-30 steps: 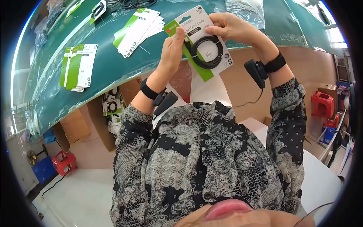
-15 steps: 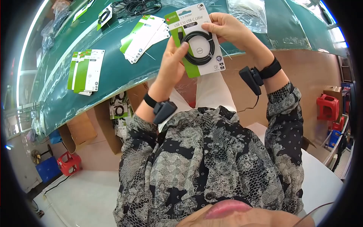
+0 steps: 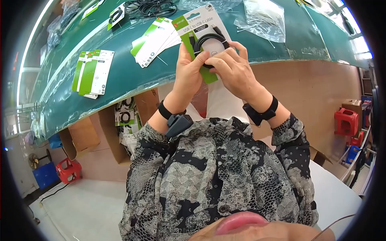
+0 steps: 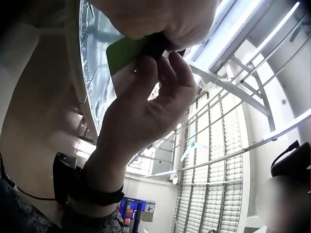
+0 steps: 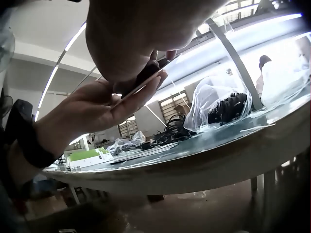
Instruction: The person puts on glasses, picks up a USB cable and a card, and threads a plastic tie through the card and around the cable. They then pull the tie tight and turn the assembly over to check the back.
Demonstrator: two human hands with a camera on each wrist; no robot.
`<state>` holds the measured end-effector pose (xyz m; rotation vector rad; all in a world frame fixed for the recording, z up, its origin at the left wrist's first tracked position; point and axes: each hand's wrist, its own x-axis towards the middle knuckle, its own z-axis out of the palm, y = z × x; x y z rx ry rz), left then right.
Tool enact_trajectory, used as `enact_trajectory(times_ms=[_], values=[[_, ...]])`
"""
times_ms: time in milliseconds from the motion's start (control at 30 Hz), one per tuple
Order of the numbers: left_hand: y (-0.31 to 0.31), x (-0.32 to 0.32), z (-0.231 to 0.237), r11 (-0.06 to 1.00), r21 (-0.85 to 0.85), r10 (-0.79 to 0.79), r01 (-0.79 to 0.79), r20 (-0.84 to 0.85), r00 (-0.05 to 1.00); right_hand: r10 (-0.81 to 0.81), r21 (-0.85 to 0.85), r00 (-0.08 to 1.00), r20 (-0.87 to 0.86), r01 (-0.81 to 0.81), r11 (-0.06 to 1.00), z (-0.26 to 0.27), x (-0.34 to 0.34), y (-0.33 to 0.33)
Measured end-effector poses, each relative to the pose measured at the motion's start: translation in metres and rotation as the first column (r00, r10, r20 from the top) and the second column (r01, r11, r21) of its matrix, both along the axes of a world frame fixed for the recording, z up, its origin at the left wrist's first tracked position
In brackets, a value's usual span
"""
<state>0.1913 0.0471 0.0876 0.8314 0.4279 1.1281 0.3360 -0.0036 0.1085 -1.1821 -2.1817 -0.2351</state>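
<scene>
A white and green USB-C cable card [image 3: 196, 17] is held up over the table's front edge. On its face lies a coiled black cable [image 3: 210, 36], both plugs pointing up. My left hand [image 3: 189, 76] grips the card at its lower left, thumb on the front at the coil. The right hand [image 3: 235, 72] has its fingers curled over the coil's lower right, thumb and forefinger close to the left thumb. What the right fingertips pinch is largely hidden. In the right wrist view the card's thin edge [image 5: 138, 91] shows between both hands.
On the green table [image 3: 120, 52] lie a fanned stack of cards [image 3: 155, 42], a smaller stack [image 3: 94, 72], loose black cables [image 3: 150, 8] and a clear bag of white ties [image 3: 263, 20]. A cardboard box [image 3: 110, 132] with packaged cables stands below the table edge.
My right hand has left the card's upper right edge and come down over the coil's lower right. The card was straightened, then tilted slightly; the left hand still holds it.
</scene>
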Motion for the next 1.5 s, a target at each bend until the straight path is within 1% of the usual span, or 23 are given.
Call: enact_trajectory(times_ms=[67, 200, 367, 467, 500, 533, 600, 633, 667, 700, 733, 767, 833, 900, 967, 1000, 1067, 1133, 1167, 1267, 1367, 1433, 1500], values=[[-0.001, -0.001, 0.002, 1.000, 0.004, 0.016, -0.016, -0.019, 1.000, -0.020, 0.080, 0.999, 0.032, 0.018, 0.997, -0.001, -0.002, 0.001], [0.000, 0.001, 0.004, 0.998, 0.039, 0.055, -0.052, -0.060, 0.997, -0.055, 0.103, 0.998, 0.031, 0.052, 0.993, -0.004, -0.004, -0.002], [0.001, 0.003, -0.002, 0.983, 0.129, 0.145, -0.129, -0.119, 0.982, -0.105, 0.044, 0.994, 0.039, 0.103, 0.994, 0.003, -0.002, -0.002], [0.006, 0.001, 0.005, 0.976, 0.168, 0.163, -0.136, -0.158, 0.974, -0.125, 0.110, 0.967, -0.222, 0.152, 0.982, 0.018, 0.007, 0.000], [0.005, -0.001, 0.008, 0.977, 0.170, 0.156, -0.126, -0.173, 0.972, -0.126, 0.101, 0.967, -0.223, 0.151, 0.983, 0.019, 0.008, 0.002], [0.004, -0.002, 0.008, 0.978, 0.174, 0.147, -0.114, -0.190, 0.971, -0.154, -0.050, 0.891, -0.427, 0.146, 0.988, 0.018, 0.011, 0.009], [0.005, 0.001, 0.006, 0.979, 0.186, 0.126, -0.087, -0.209, 0.970, -0.277, -0.314, 0.607, -0.745, 0.047, 0.948, 0.017, 0.019, 0.024], [0.007, 0.003, 0.004, 0.978, 0.197, 0.110, -0.065, -0.227, 0.968, -0.287, -0.318, 0.600, -0.747, 0.057, 0.947, 0.018, 0.021, 0.027], [0.004, 0.004, 0.001, 0.980, 0.196, 0.091, -0.042, -0.248, 0.964, -0.333, -0.445, 0.446, -0.831, -0.172, 0.879, 0.018, 0.021, 0.028], [0.001, 0.003, -0.002, 0.983, 0.179, 0.078, -0.032, -0.258, 0.963, -0.411, -0.496, 0.282, -0.867, -0.410, 0.765, 0.017, 0.020, 0.027], [0.002, 0.004, -0.003, 0.986, 0.169, 0.059, -0.014, -0.264, 0.963, -0.500, -0.461, 0.131, -0.856, -0.632, 0.623, 0.017, 0.021, 0.030], [0.005, 0.003, -0.002, 0.987, 0.164, 0.047, -0.003, -0.266, 0.963, -0.498, -0.460, 0.132, -0.857, -0.632, 0.623, 0.013, 0.021, 0.034], [0.008, 0.002, 0.002, 0.986, 0.170, 0.049, -0.004, -0.266, 0.963, -0.418, -0.417, 0.131, -0.899, -0.553, 0.722, 0.001, 0.018, 0.043], [0.001, 0.003, 0.005, 0.984, 0.145, 0.143, -0.103, -0.296, 0.944, -0.369, -0.384, 0.135, -0.919, -0.515, 0.767, -0.003, 0.016, 0.048], [-0.003, 0.000, 0.006, 0.977, 0.143, 0.196, -0.158, -0.307, 0.931, -0.362, -0.435, 0.249, -0.898, -0.384, 0.814, 0.001, 0.014, 0.051], [-0.004, -0.003, 0.003, 0.995, 0.064, 0.099, -0.082, -0.326, 0.940, -0.360, -0.449, 0.304, -0.882, -0.313, 0.837, 0.003, 0.013, 0.054], [-0.003, -0.008, -0.002, 0.992, -0.101, -0.101, 0.070, -0.348, 0.932, -0.329, -0.429, 0.342, -0.880, -0.276, 0.860, 0.005, 0.011, 0.059], [-0.002, -0.010, -0.002, 0.991, -0.117, -0.103, 0.068, -0.325, 0.940, -0.310, -0.415, 0.408, -0.859, -0.198, 0.888, 0.005, 0.004, 0.056], [-0.002, -0.010, -0.002, 0.989, -0.135, -0.105, 0.068, -0.294, 0.950, -0.313, -0.418, 0.405, -0.859, -0.202, 0.886, 0.005, 0.001, 0.053], [0.001, -0.008, -0.001, 0.977, -0.193, -0.138, 0.095, -0.222, 0.965, -0.207, -0.263, 0.661, -0.721, 0.015, 0.965, 0.012, -0.004, 0.047], [0.000, -0.005, -0.001, 0.947, -0.281, -0.199, 0.152, -0.145, 0.969, -0.192, -0.306, 0.706, -0.681, -0.036, 0.951, 0.018, 0.001, 0.045], [-0.001, -0.003, -0.002, 0.968, -0.231, -0.134, 0.101, -0.132, 0.982, -0.180, -0.327, 0.729, -0.661, -0.064, 0.943, 0.016, 0.004, 0.046], [0.000, 0.000, -0.002, 0.976, -0.203, -0.098, 0.072, -0.121, 0.988, -0.159, -0.276, 0.654, -0.740, -0.080, 0.958, 0.012, 0.010, 0.050]])
